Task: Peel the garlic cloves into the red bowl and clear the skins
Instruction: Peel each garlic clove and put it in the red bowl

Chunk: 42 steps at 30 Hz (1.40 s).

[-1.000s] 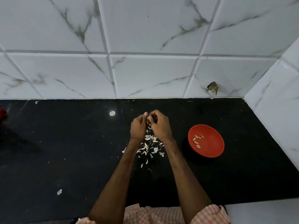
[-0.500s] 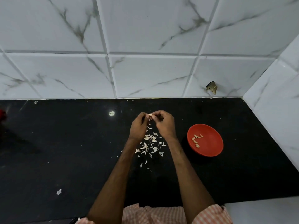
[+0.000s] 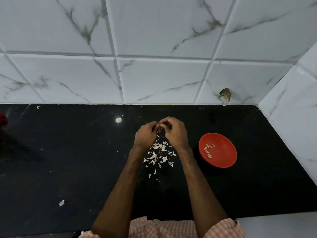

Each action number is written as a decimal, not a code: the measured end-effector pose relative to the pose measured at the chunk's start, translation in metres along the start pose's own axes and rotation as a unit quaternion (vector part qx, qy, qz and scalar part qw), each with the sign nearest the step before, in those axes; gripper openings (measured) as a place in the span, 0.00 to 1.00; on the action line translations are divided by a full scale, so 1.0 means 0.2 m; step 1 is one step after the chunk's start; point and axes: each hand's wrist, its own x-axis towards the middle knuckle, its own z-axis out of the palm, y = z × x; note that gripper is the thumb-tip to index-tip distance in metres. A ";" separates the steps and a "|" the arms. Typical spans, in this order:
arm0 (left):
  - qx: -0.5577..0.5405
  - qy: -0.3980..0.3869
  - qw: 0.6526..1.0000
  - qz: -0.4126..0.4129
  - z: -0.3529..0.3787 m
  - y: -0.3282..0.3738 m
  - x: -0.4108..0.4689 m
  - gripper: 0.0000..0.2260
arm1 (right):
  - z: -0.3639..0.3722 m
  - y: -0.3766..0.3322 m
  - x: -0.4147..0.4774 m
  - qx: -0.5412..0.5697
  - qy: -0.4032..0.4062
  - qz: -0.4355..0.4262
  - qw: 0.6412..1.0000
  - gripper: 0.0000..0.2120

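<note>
Both hands, left hand (image 3: 145, 135) and right hand (image 3: 174, 133), pinch what looks like a garlic clove (image 3: 160, 124) mid-peel; next, drop it into the red bowl (image 3: 221, 162).

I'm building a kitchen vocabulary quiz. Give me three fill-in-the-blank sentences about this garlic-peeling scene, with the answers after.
1. The peeled cloves lie in the ____ bowl.
2. The garlic skins lie scattered on the ____ countertop.
3. The left hand and the right hand together pinch one garlic clove, and the bowl stands nearer the ____ one.
Missing words: red; black; right.
</note>
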 end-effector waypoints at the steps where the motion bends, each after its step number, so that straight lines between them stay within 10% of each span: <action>1: 0.005 -0.006 1.000 0.001 0.00 0.00 0.00 0.13 | 0.00 0.00 0.00 -0.017 0.007 0.003 1.000 0.04; 15: 0.091 -0.029 0.993 0.063 0.00 -0.02 0.02 0.11 | 0.02 -0.02 -0.01 -0.122 -0.027 0.098 0.987 0.13; 29: -0.290 0.077 0.954 -0.015 0.02 -0.08 0.04 0.04 | 0.02 -0.01 0.00 0.202 -0.003 0.136 0.970 0.06; 42: -0.305 0.072 0.950 0.005 0.06 -0.10 0.06 0.06 | 0.05 -0.06 -0.01 0.044 -0.027 0.131 0.990 0.04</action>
